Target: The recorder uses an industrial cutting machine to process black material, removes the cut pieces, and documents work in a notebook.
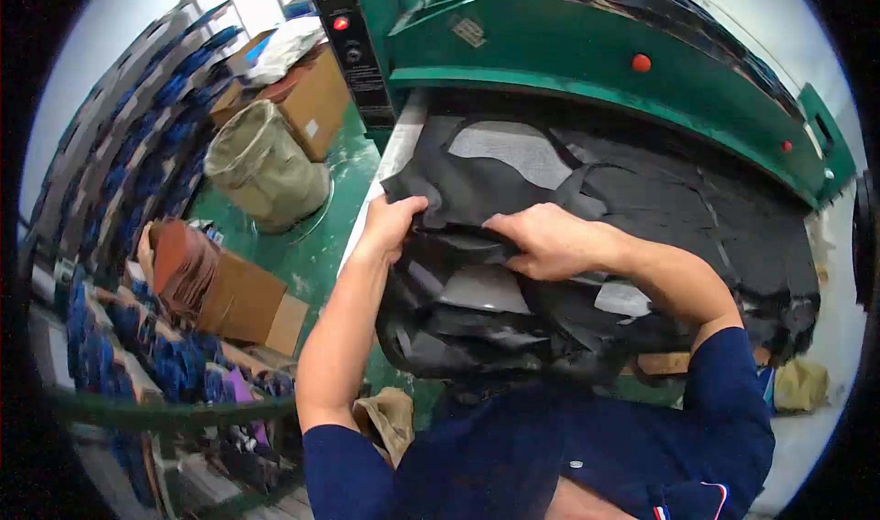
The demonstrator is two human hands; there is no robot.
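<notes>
Looking over a crowded green floor (295,261).
Seeing an olive bin (266,176) standing toward the floor's far edge, with a tall brown carton (321,107) standing just beside and white plastic (286,48) lying on top; spotting a lower carton (243,291) resting nearer the floor's left edge, reddish-brown sheets (183,263) bunching at one end; noticing racks (119,153) lining that left edge, and a green rail (183,416) crossing the near-left corner.

Smooth, faintly glossy black sheeting (490,182)
</notes>
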